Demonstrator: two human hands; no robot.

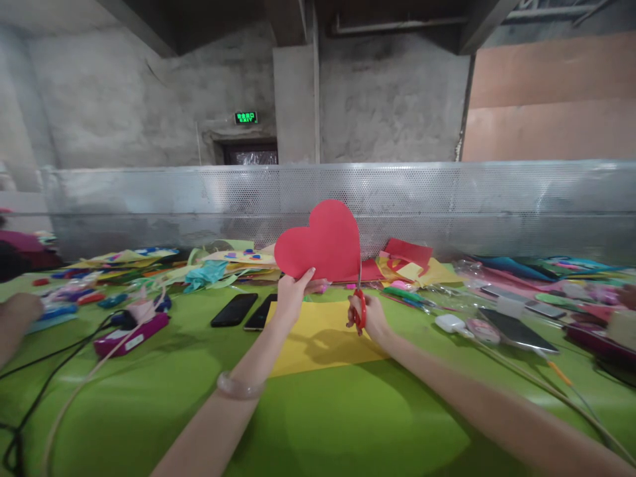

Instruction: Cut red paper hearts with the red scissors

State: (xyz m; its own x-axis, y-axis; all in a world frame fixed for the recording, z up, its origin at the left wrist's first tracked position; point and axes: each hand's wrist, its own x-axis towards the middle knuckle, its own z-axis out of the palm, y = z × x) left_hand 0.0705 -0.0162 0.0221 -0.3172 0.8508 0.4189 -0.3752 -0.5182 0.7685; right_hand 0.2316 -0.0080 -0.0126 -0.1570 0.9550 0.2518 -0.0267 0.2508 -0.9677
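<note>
A red paper heart [322, 242] is held up in the middle of the view, tilted to one side. My left hand [294, 291] pinches its lower edge, thumb in front. In my right hand [370, 317] are scissors with red handles [361, 310], fingers through the loops. Their blades point upward along the heart's right edge; whether they touch the paper I cannot tell. Beneath both hands a yellow paper sheet [318, 348] lies on the green table, with shadows falling across it.
Two dark phones [235, 310] lie left of the yellow sheet. A purple power strip [132, 334] with cables sits further left. Red paper scraps [407, 255] and pens [410, 296] lie behind on the right, near a white earbud case [450, 323]. Another person's hand [20, 324] shows at the left edge.
</note>
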